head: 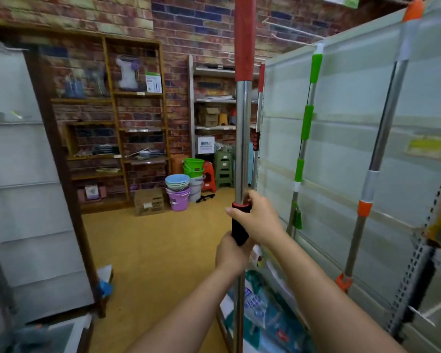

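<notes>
I hold a long steel mop pole (242, 138) upright in front of me. Its top end has a red sleeve (244, 39), and a black foam grip (238, 229) with a red collar sits at mid-height. My right hand (255, 220) grips the pole at the red collar, fingers wrapped round it. My left hand (231, 256) grips the pole just below, at the lower end of the black foam. The pole's lower end runs out of view at the bottom.
A white panelled display wall (341, 149) on the right carries a green-handled pole (306, 128) and an orange-handled pole (377, 161). Stacked buckets (178, 189), stools and a cardboard box (148, 201) stand by the brick back wall. A grey cabinet (23, 174) stands left. Packaged goods lie low at the right.
</notes>
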Motion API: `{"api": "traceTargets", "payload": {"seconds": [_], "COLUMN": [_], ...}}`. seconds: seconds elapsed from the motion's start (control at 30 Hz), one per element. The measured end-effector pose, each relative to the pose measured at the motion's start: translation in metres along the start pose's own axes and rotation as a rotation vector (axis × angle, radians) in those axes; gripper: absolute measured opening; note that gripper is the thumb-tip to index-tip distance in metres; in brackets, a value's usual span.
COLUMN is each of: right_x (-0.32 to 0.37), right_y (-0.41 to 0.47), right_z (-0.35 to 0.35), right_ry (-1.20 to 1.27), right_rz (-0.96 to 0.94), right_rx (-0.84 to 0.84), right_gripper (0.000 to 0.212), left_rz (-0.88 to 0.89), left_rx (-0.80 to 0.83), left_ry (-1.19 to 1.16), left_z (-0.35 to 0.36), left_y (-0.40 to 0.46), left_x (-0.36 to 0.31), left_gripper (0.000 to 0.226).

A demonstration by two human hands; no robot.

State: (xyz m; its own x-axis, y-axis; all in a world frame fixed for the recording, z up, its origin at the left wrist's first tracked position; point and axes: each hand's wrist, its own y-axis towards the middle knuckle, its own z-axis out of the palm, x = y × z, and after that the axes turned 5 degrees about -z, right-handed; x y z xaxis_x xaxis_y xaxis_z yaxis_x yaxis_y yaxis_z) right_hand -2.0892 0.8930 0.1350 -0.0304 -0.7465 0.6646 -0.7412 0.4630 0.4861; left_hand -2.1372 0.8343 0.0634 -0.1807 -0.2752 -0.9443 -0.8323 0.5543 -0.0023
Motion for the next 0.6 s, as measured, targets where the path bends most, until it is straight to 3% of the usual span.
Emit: {"api": "traceTargets", "payload": {"seconds": [0.2, 0.4, 0.6], "right_x": [-0.034, -0.071, -0.108], "right_y": [0.111, 0.224, 0.332], "right_z": [0.034, 0.057, 0.078], "right_ry": [-0.044, -0.102, -0.074], "right_rz": [0.020, -0.002, -0.011], "right_rx": [-0.031, -0.053, -0.042], "right_gripper": [0.032, 0.034, 0.035], "left_rz": [-0.008, -0.026, -0.038], "left_rx": [-0.009, -0.040, -0.009], "left_ry": [0.001, -0.044, -0.131], "left_z": [-0.011, -0.010, -0.011], "left_y": [0.123, 0.249, 0.364], "left_x": [-0.010, -0.024, -0.041], "left_gripper": [0.010, 0.023, 0.015]}}
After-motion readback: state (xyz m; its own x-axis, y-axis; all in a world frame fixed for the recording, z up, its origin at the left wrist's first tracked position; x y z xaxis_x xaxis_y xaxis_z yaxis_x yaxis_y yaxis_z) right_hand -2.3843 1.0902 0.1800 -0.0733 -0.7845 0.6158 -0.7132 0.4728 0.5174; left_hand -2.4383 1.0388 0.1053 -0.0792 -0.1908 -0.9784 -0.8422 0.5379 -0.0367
